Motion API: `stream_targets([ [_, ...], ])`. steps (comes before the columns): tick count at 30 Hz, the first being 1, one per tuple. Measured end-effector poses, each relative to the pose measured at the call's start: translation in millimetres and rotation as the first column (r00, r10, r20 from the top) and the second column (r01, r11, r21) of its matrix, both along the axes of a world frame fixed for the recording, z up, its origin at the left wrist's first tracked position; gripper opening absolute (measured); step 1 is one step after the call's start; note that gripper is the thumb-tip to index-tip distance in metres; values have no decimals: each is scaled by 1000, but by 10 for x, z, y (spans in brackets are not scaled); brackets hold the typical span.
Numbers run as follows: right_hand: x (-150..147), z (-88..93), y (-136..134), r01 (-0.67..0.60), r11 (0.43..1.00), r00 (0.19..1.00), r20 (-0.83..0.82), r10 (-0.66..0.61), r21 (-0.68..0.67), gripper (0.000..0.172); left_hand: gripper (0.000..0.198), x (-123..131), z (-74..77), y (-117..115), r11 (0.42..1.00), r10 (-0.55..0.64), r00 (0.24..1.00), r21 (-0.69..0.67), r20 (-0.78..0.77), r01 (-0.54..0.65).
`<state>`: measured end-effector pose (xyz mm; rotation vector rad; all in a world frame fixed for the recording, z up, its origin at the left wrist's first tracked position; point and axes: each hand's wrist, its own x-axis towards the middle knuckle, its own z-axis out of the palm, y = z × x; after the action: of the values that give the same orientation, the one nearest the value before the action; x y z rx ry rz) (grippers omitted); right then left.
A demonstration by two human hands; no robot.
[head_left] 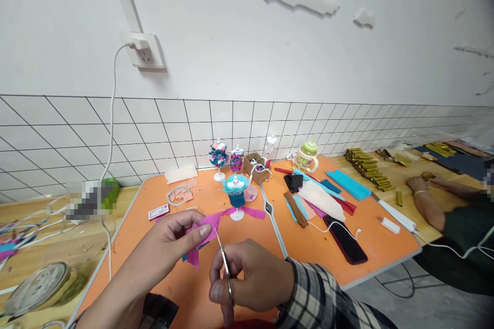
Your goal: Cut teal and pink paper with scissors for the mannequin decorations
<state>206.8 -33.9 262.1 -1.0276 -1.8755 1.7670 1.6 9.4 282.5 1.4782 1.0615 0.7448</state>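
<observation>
While the left hand (170, 239) pinches magenta paper (193, 257), the right hand (258, 270) grips scissors (225, 263) — tips near it.

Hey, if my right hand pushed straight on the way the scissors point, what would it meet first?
Probably the pink paper in your left hand. The scissors in your right hand aim at it, though depth is unclear, so I can't tell whether the tips already touch.
</observation>
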Motion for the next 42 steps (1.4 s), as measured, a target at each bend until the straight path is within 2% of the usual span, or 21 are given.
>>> stream_targets([
  [7, 25, -13, -9, -18, 999, 998, -61, 16, -29, 31, 36, 24, -3, -18, 1000, 1, 1000, 23, -24, -1],
  [12, 27, -44, -1, -34, 998, 983, -182, 22, -58, 41, 35, 9, -27, -27, 1000, -2, 1000, 12, -21, 2],
  [17, 18, -62, -2, -34, 998, 978, -205, 23, -50, 43, 36, 24, -19, -33, 1000, -2, 1000, 23, -1, 2],
  [22, 3, -64, -1, -22, 999, 983, -181, 13, -48, 41, 35, 45, -11, -33, 1000, -7, 1000, -10, 6, 7],
  [31, -10, -60, 14, 0, 998, 996, -93, -6, -64, 23, 34, 37, 7, -30, 999, 22, 998, 30, -55, -20],
  [36, -2, -67, 13, -3, 998, 996, -93, -3, -58, 16, 33, 39, 6, -27, 1000, 5, 1000, 9, -27, -5],
  [42, -3, -113, -1, 14, 998, 995, -93, -19, -60, 17, 32, 36, -11, -28, 1000, 10, 1000, -16, 10, -10],
])
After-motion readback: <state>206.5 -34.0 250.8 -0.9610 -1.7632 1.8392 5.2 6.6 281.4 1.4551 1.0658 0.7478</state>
